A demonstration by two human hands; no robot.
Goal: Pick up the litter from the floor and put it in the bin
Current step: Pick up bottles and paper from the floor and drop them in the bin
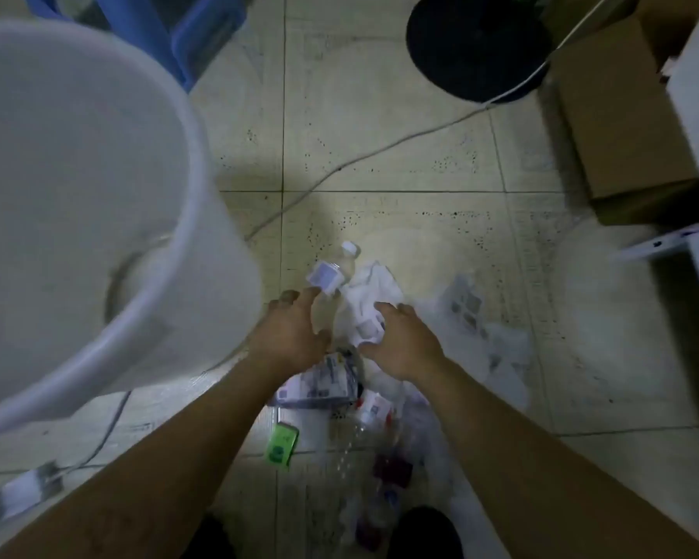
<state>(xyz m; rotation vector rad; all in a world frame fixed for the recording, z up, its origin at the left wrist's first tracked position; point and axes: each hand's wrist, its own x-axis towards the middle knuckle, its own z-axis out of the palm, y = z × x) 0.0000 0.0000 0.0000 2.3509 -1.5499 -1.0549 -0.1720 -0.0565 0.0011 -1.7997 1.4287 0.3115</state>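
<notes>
We spread our left hand over the clear plastic bottle while our right hand pinches crumpled white paper, gathering litter for the white round bin.

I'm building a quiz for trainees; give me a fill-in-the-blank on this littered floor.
1. The large white plastic bin stands on the person's ____ side.
2. The clear plastic bottle has a ____ cap.
3. The right hand rests on crumpled ____ paper.
4. The small carton by the left forearm is ____.

Missing: left; white; white; green
</notes>
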